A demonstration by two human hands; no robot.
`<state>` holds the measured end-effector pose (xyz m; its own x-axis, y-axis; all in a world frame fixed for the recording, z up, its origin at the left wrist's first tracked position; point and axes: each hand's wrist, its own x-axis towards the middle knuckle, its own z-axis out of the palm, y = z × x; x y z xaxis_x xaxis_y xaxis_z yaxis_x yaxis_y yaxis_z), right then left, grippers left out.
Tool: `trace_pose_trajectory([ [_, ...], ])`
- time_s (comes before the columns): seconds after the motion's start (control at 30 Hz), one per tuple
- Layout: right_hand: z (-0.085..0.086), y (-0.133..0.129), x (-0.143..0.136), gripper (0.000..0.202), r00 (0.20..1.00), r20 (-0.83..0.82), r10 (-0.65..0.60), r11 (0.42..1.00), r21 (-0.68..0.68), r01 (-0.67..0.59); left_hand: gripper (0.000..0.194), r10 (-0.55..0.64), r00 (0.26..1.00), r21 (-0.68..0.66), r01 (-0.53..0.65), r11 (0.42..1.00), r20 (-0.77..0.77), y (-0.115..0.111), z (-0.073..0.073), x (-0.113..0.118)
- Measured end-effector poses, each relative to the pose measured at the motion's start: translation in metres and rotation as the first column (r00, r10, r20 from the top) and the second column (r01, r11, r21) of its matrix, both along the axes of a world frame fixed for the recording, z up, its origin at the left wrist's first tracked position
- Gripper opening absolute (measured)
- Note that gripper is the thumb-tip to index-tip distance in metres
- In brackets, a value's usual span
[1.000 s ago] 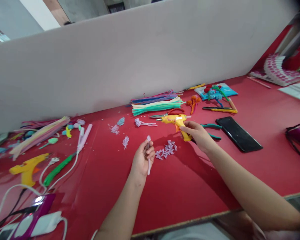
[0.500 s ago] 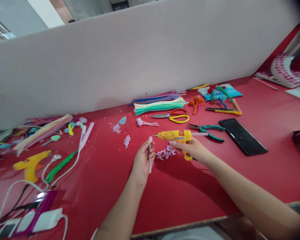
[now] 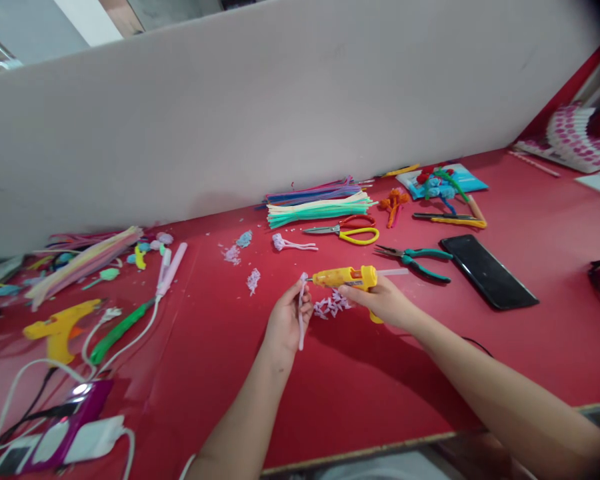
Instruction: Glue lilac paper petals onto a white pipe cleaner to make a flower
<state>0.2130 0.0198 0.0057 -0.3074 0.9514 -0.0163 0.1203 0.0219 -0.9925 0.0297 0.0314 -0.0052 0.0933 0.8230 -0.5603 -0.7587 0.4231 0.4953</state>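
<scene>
Your left hand [image 3: 286, 320] grasps a lilac stem [image 3: 301, 331], its tip [image 3: 303, 276] at 12 o'clock; your right hand [image 3: 389, 301] is wrapped around the glue gun [image 3: 345, 277], its nozzle [image 3: 309, 279] aimed toward 9 o'clock. Half a second ago the nozzle stood apart from the tip; it has since closed in to lie at it, so both your hands now serve one spot, where steadiness probably matters most. Contact and glue flow cannot be told. From your left hand, lilac bits [image 3: 331, 307] lie at 3 o'clock, a lilac bud [image 3: 279, 243] at 12, scissors [image 3: 359, 235] at 1, pliers [image 3: 424, 255] at 2.
</scene>
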Motion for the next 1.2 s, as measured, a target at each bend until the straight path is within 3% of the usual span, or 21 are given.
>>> trace_pose_trajectory([
  [0.33, 0.0036, -0.0003, 0.0012, 0.037, 0.992, 0.116, -0.045, 0.999, -0.022, 0.048, 0.008, -0.001, 1.0, -0.002, 0.001, 1.0, 0.004, 0.0, 0.0003, -0.0001],
  [1.2, 0.0048, -0.0002, 0.0008, 0.04, 0.991, 0.119, -0.059, 0.99, -0.12, 0.073, 0.012, -0.012, 1.0, -0.023, 0.012, 1.0, 0.019, -0.0005, 0.001, -0.0004],
])
